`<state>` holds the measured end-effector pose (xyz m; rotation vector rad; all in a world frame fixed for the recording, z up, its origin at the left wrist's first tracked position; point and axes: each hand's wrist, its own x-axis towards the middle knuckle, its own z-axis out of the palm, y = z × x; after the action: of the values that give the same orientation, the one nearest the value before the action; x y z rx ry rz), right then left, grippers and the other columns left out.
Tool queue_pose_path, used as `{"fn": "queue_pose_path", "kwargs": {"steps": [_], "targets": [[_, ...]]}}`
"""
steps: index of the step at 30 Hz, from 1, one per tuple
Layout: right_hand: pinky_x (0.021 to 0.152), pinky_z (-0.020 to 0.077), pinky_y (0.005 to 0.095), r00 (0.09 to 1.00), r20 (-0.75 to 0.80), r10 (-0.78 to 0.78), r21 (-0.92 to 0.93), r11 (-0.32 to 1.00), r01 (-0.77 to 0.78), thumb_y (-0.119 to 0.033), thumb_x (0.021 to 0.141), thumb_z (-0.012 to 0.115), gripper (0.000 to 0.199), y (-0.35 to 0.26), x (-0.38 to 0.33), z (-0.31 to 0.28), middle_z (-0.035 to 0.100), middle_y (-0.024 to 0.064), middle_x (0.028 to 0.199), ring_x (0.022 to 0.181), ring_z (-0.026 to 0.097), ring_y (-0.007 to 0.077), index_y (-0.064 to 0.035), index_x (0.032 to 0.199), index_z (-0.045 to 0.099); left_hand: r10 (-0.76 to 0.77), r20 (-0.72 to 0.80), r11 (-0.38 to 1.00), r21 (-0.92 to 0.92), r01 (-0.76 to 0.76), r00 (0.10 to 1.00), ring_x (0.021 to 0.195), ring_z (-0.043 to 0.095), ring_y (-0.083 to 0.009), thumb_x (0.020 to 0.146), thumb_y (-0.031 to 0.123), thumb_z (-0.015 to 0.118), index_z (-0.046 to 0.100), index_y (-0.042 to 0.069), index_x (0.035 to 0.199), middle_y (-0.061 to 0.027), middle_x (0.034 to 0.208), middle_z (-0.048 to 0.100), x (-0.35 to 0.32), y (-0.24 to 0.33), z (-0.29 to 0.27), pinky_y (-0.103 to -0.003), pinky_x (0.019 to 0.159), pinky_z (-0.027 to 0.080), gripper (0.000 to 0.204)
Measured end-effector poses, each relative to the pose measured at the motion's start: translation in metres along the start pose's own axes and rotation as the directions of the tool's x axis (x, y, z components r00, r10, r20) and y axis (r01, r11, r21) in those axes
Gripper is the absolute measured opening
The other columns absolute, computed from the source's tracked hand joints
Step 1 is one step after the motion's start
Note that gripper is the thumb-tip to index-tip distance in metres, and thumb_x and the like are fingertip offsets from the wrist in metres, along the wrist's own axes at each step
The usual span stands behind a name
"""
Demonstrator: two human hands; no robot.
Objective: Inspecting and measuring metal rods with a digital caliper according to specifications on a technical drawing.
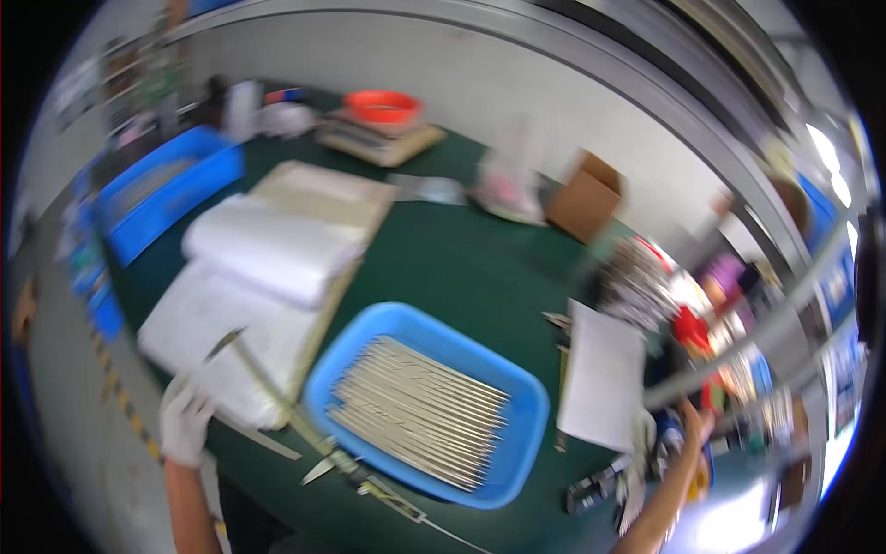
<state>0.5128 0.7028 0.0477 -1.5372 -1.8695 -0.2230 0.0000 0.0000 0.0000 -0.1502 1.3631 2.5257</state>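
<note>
At six o'clock our tray (526,429) is presumably corralling rods (425,406); whether left hand (187,423) (eight) or right hand (697,427) (four) is grasping, we can't tell.

So the left forearm (193,508) comes up nearly straight from the bottom edge, bare up to the wrist. The left hand (186,423) is white-gloved, fingers pointing up and away, kinda bent, can't really say how closed. Right forearm (666,494) is bare too and slants way out to the right. The right hand (699,427) looks bare but it's pretty blurry, so no clue about its grip. Arms are well apart, btw.
</note>
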Motion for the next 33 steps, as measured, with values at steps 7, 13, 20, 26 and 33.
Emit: {"fn": "queue_pose_path", "kwargs": {"steps": [7, 13, 20, 26, 33], "targets": [[0.075, 0.0425, 0.0430, 0.976, 0.144, -0.163, 0.294, 0.949, 0.115, -0.034, 0.058, 0.074, 0.055, -0.154, -0.006, -0.007, 0.059, 0.0174, 0.090, 0.084, 0.055, 0.0317, 0.0037, 0.093, 0.057, 0.023, -0.093, 0.995, 0.098, -0.014, 0.995, 0.085, 0.058, -0.0232, 0.085, 0.009, 0.049, 0.044, 0.002, 0.109, -0.0097, 0.094, 0.054, -0.027, 0.033, -0.007, -0.039, 0.073, 0.052, 0.025], [0.076, 0.0435, 0.0404, 0.951, -0.020, -0.308, 0.390, 0.873, 0.291, -0.027, 0.068, 0.068, 0.047, -0.180, -0.017, -0.052, 0.061, 0.0147, 0.091, 0.084, 0.056, 0.0275, 0.0030, 0.101, 0.054, -0.038, -0.156, 0.980, 0.185, 0.067, 0.987, 0.084, 0.060, -0.0247, 0.086, 0.009, 0.047, 0.044, 0.003, 0.108, -0.0089, 0.092, 0.053, -0.032, 0.038, -0.008, -0.039, 0.071, 0.053, 0.022], [0.078, 0.0446, 0.0373, 0.911, -0.200, -0.361, 0.428, 0.804, 0.413, -0.019, 0.080, 0.061, 0.038, -0.196, -0.074, -0.103, 0.062, 0.0114, 0.092, 0.084, 0.057, 0.0227, 0.0022, 0.110, 0.051, -0.124, -0.075, 0.992, -0.012, 0.124, 0.989, 0.087, 0.060, -0.0266, 0.086, 0.007, 0.047, 0.048, 0.006, 0.103, -0.0092, 0.091, 0.056, -0.026, 0.034, -0.020, -0.046, 0.079, 0.050, 0.017], [0.062, 0.0434, 0.0277, 0.725, -0.171, -0.668, 0.666, 0.464, 0.585, -0.005, 0.079, 0.059, 0.010, -0.291, -0.220, -0.185, 0.062, 0.0072, 0.082, 0.070, 0.056, 0.0169, 0.0000, 0.087, 0.062, -0.151, -0.038, 0.988, -0.034, 0.150, 0.988, 0.084, 0.060, -0.0257, 0.087, 0.006, 0.045, 0.049, 0.008, 0.099, -0.0074, 0.088, 0.056, -0.024, 0.039, -0.023, -0.046, 0.079, 0.050, 0.013], [0.066, 0.0435, 0.0378, 0.393, 0.245, -0.886, 0.672, 0.448, 0.590, -0.021, 0.067, 0.069, 0.039, -0.383, -0.370, -0.181, 0.056, 0.0136, 0.081, 0.071, 0.054, 0.0295, -0.0006, 0.098, 0.057, -0.212, 0.052, 0.974, -0.071, 0.216, 0.976, 0.084, 0.059, -0.0244, 0.086, 0.007, 0.046, 0.046, 0.011, 0.098, -0.0062, 0.084, 0.056, -0.022, 0.041, -0.014, -0.043, 0.076, 0.049, 0.012]]}}
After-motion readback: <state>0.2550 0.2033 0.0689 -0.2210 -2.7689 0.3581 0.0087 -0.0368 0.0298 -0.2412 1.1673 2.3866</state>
